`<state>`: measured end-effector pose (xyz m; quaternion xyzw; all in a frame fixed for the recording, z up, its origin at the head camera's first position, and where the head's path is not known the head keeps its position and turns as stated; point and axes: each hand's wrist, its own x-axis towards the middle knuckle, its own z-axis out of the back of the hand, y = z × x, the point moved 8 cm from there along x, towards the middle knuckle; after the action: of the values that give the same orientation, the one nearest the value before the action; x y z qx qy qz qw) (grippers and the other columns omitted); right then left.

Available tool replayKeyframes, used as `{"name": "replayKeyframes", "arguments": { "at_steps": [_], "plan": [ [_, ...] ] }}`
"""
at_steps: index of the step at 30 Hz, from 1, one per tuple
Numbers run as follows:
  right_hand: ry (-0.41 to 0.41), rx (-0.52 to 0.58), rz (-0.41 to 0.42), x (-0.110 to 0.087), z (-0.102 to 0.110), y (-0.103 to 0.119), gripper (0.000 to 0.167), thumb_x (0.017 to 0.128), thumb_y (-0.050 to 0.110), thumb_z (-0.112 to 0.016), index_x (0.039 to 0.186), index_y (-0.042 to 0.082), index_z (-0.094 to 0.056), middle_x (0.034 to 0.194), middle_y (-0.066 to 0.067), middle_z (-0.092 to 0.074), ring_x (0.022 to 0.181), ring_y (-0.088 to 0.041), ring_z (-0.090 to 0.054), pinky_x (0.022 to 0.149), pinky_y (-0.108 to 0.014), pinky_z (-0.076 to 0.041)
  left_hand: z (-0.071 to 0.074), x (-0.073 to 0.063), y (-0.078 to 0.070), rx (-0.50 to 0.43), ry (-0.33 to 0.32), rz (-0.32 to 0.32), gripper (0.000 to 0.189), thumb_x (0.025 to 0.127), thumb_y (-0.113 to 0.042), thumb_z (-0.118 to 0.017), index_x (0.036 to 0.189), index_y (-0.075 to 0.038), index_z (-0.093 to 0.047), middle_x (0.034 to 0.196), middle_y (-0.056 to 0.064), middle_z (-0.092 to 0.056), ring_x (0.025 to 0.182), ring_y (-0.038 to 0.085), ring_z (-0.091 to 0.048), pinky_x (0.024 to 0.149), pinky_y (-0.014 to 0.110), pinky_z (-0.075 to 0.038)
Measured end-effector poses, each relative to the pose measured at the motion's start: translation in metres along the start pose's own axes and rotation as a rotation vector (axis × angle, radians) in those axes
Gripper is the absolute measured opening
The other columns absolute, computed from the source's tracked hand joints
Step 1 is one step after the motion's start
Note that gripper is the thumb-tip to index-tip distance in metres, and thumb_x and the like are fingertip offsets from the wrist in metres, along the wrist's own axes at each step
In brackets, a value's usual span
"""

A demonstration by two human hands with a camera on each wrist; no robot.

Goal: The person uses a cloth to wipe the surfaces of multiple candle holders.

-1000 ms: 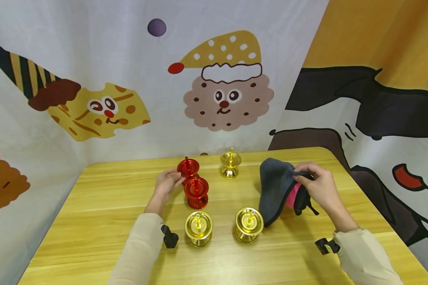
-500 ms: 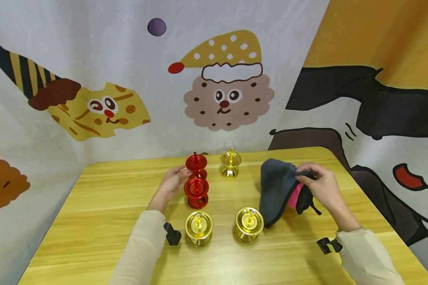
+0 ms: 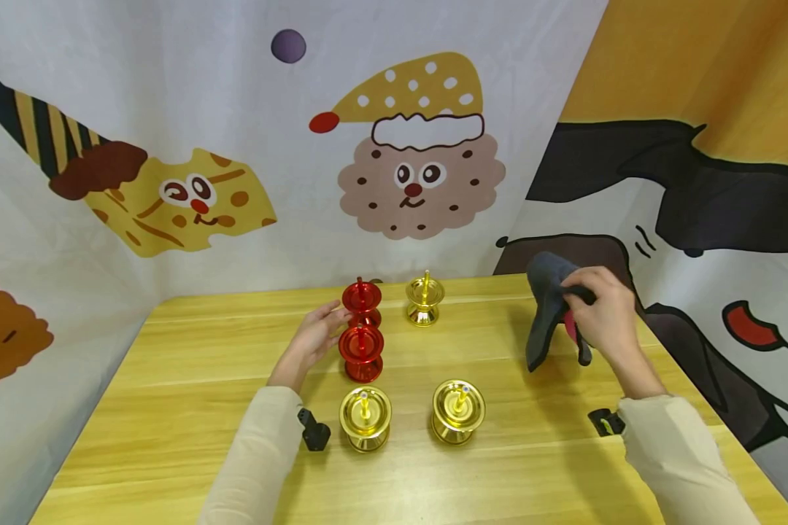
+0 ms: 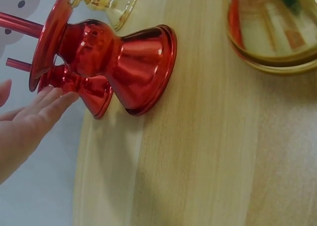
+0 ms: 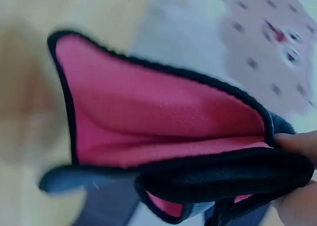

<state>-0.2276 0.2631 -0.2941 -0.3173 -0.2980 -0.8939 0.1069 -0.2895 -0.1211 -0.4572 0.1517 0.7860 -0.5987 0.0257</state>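
Note:
My left hand (image 3: 315, 337) is beside the far red candle holder (image 3: 362, 297), its fingers fairly straight and reaching to the holder's left side. In the left wrist view the fingers lie near that holder's dish; whether they touch it I cannot tell. The nearer red candle holder (image 4: 94, 50) stands upright just in front of it. At the right, my right hand (image 3: 607, 310) pinches a grey cloth (image 3: 548, 306) with pink lining and black edging between thumb and fingers. The right wrist view shows the pink lining (image 5: 163, 102) folded, with the cloth held off the table.
A gold candle holder (image 3: 424, 299) stands at the back, right of the red ones. Two more gold holders, a left one (image 3: 365, 419) and a right one (image 3: 458, 412), stand nearer the front. A printed curtain (image 3: 236, 109) hangs behind the wooden table (image 3: 171, 408).
The far red holder has shifted right and back, behind the nearer one, and my left hand's grip has loosened. My right hand has carried the cloth up and to the right, off the table.

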Motion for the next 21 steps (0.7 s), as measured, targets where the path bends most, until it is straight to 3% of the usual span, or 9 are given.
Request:
{"name": "replayKeyframes", "arguments": {
  "at_steps": [2, 5, 10, 16, 21],
  "plan": [
    [0.051, 0.016, 0.063, -0.011, -0.023, 0.0, 0.016, 0.071, -0.017, -0.065, 0.081, -0.004, -0.065, 0.092, -0.019, -0.058, 0.087, -0.039, -0.055, 0.075, -0.053, -0.046, 0.0, 0.0, 0.001, 0.006, -0.004, 0.004, 0.054, 0.098, -0.006, -0.035, 0.144, 0.004, -0.008, 0.14, 0.027, -0.028, 0.131, 0.034, -0.027, 0.107, 0.048, -0.025],
    [0.166, 0.046, 0.084, -0.032, -0.061, -0.006, 0.018, 0.072, -0.016, -0.066, 0.083, -0.003, -0.066, 0.092, -0.018, -0.058, 0.085, -0.037, -0.056, 0.07, -0.052, -0.049, 0.0, 0.0, 0.001, 0.013, -0.007, 0.006, 0.053, 0.098, -0.007, -0.036, 0.144, 0.003, -0.01, 0.14, 0.027, -0.029, 0.131, 0.033, -0.028, 0.107, 0.048, -0.025],
    [0.31, 0.076, 0.033, -0.068, -0.112, -0.016, 0.02, 0.073, -0.011, -0.069, 0.089, 0.0, -0.067, 0.096, -0.014, -0.058, 0.086, -0.032, -0.058, 0.069, -0.045, -0.052, 0.001, -0.001, 0.002, 0.015, -0.01, 0.006, 0.054, 0.098, -0.007, -0.036, 0.144, 0.002, -0.009, 0.14, 0.026, -0.029, 0.13, 0.033, -0.028, 0.107, 0.048, -0.024],
    [0.41, 0.131, 0.012, -0.091, -0.146, -0.011, 0.021, 0.077, -0.004, -0.069, 0.097, -0.003, -0.068, 0.098, -0.014, -0.056, 0.088, -0.03, -0.057, 0.071, -0.042, -0.051, 0.002, -0.001, 0.003, 0.029, -0.019, 0.001, 0.054, 0.098, -0.008, -0.037, 0.144, 0.003, -0.011, 0.14, 0.025, -0.031, 0.13, 0.033, -0.03, 0.105, 0.047, -0.028],
    [0.56, 0.163, -0.01, -0.095, -0.155, -0.009, 0.028, 0.084, 0.007, -0.065, 0.109, -0.003, -0.064, 0.107, -0.016, -0.056, 0.098, -0.032, -0.055, 0.079, -0.045, -0.049, 0.003, -0.003, 0.006, 0.042, -0.001, -0.013, 0.053, 0.099, -0.008, -0.035, 0.143, 0.005, -0.008, 0.141, 0.027, -0.028, 0.13, 0.035, -0.028, 0.105, 0.049, -0.028]
  ]
}}
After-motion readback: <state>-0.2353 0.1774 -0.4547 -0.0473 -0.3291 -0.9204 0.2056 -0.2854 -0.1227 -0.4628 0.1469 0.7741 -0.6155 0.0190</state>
